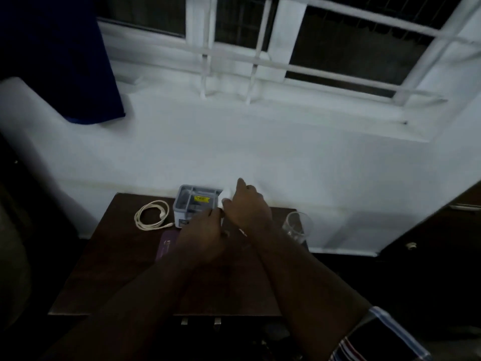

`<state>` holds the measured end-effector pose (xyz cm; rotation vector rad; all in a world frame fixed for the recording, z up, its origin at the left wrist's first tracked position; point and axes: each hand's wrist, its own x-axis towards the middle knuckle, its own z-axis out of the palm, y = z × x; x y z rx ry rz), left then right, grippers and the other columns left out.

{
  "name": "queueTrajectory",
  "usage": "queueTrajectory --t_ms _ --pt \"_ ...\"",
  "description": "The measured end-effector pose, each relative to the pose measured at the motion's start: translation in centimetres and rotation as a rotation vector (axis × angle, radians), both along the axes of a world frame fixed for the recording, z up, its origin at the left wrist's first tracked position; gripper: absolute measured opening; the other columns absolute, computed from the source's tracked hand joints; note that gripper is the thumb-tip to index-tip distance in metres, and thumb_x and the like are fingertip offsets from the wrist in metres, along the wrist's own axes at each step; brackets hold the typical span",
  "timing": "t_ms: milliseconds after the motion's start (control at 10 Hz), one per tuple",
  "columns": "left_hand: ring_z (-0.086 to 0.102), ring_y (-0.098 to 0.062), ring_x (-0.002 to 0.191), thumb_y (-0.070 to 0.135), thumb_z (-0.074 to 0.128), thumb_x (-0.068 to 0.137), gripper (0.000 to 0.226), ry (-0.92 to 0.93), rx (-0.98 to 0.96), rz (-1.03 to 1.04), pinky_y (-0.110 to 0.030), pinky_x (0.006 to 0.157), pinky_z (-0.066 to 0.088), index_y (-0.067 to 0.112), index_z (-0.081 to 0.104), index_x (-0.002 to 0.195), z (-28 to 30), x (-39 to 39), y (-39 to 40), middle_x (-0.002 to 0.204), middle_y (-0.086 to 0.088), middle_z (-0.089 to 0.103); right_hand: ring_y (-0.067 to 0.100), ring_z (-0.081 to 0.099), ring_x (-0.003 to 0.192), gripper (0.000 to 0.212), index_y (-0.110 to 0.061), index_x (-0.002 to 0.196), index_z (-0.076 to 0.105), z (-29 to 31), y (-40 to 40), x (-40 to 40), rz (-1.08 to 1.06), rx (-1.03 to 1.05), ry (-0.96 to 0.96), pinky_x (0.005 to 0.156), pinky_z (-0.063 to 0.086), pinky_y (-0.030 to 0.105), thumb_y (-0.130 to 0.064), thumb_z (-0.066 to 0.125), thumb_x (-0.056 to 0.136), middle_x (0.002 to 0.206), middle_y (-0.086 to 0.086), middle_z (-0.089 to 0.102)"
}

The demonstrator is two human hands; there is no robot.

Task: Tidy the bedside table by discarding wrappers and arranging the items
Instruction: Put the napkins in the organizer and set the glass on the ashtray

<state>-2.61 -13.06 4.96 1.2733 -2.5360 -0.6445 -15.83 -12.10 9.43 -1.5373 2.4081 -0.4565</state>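
Observation:
On the dark wooden bedside table [109, 269] a grey-blue organiser box [188, 201] with a yellow label stands at the back edge against the wall. My right hand [247, 204] grips a small white object [226, 195] at the box's right side. My left hand [203, 230] reaches to the same spot, its fingers touching the white object's lower end; the frame is too dark and blurred to show its hold. A coiled white cable [152, 214] lies left of the box. A purple flat item [168, 244] lies under my left wrist, partly hidden.
A clear drinking glass [298, 226] stands at the table's back right corner. A white wall and barred window rise behind. A dark blue cloth [59, 61] hangs at the upper left. Dark furniture [429, 243] stands to the right.

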Motion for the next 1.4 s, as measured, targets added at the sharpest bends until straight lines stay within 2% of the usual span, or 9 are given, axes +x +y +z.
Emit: queueTrajectory --t_ms 100,300,400,500,600,800,1000,1200,1400 --pt "0.061 -0.039 0.104 0.055 0.034 0.074 0.075 0.009 -0.046 -0.069 -0.047 0.085 0.052 0.004 0.057 0.124 1.0 -1.3 1.3 0.117 -0.018 0.063 0.040 0.055 0.107 0.043 -0.012 0.131 0.042 2.7 2.4 -0.4 0.004 0.015 0.061 0.087 0.050 0.047 -0.022 0.048 0.090 0.122 0.017 0.054" --pt "0.068 -0.037 0.093 0.034 0.049 0.077 0.053 0.039 -0.182 -0.216 -0.045 0.078 0.058 0.001 0.064 0.117 2.2 -5.3 3.8 0.105 -0.017 0.070 0.037 0.056 0.110 0.048 -0.016 0.133 0.044 5.5 7.7 -4.1 -0.050 -0.012 -0.011 0.087 0.049 0.046 -0.024 0.053 0.087 0.124 0.016 0.053" --pt "0.062 -0.034 0.113 0.030 0.061 0.077 0.055 0.065 -0.164 -0.171 -0.038 0.097 0.050 0.005 0.060 0.126 2.4 -7.0 6.2 0.124 -0.016 0.065 0.034 0.054 0.114 0.056 -0.019 0.133 0.046 3.9 10.4 -6.8 -0.147 -0.037 -0.035 0.091 0.048 0.046 -0.040 0.054 0.082 0.128 0.011 0.053" --pt "0.047 -0.033 0.130 0.031 0.061 0.085 0.063 -0.077 -0.073 -0.164 -0.039 0.110 0.036 0.008 0.046 0.141 0.9 -7.6 7.7 0.144 -0.014 0.049 0.032 0.046 0.126 0.078 -0.018 0.138 0.047 1.4 12.9 -8.9 -0.219 -0.036 0.070 0.095 0.045 0.045 -0.063 0.044 0.074 0.138 0.005 0.044" --pt "0.043 -0.029 0.135 0.042 0.049 0.081 0.072 -0.200 0.007 -0.182 -0.038 0.113 0.033 0.013 0.038 0.146 -1.3 -7.5 8.3 0.148 -0.010 0.045 0.037 0.049 0.124 0.094 -0.017 0.141 0.037 -0.1 14.1 -10.2 -0.298 -0.079 -0.125 0.098 0.045 0.046 -0.055 0.075 0.064 0.135 0.011 0.048" --pt "0.028 -0.029 0.146 0.042 0.053 0.084 0.080 -0.313 0.147 -0.146 -0.043 0.118 0.027 0.015 0.024 0.153 -4.4 -8.1 7.0 0.160 -0.008 0.027 0.040 0.046 0.127 0.116 -0.014 0.151 0.019 -3.2 12.9 -11.3 -0.275 -0.098 -0.305 0.103 0.043 0.046 -0.042 0.086 0.061 0.141 0.018 0.042" --pt "0.030 -0.031 0.142 0.032 0.057 0.085 0.075 -0.332 0.055 -0.086 -0.046 0.113 0.034 0.015 0.027 0.151 -6.5 -9.1 4.4 0.158 -0.008 0.030 0.041 0.043 0.131 0.115 -0.010 0.153 0.017 -6.1 10.3 -12.2 -0.350 -0.222 -0.305 0.105 0.040 0.047 -0.040 0.086 0.066 0.147 0.020 0.037" --pt "0.024 -0.035 0.144 0.030 0.054 0.090 0.072 -0.351 -0.066 -0.079 -0.047 0.112 0.035 0.014 0.023 0.153 -7.1 -9.4 1.6 0.160 -0.006 0.024 0.029 0.049 0.130 0.093 -0.017 0.147 0.036 -6.7 8.4 -13.2 -0.413 -0.324 -0.345 0.105 0.040 0.039 -0.033 0.081 0.067 0.144 0.008 0.047" --pt "0.039 -0.034 0.132 0.023 0.051 0.086 0.058 -0.282 -0.041 -0.116 -0.042 0.108 0.038 0.013 0.042 0.142 -7.5 -9.9 0.4 0.151 -0.007 0.040 0.009 0.053 0.116 0.088 -0.024 0.143 0.043 -4.5 5.0 -13.2 -0.299 -0.505 -0.399 0.090 0.036 0.019 -0.034 0.084 0.065 0.133 -0.004 0.055"
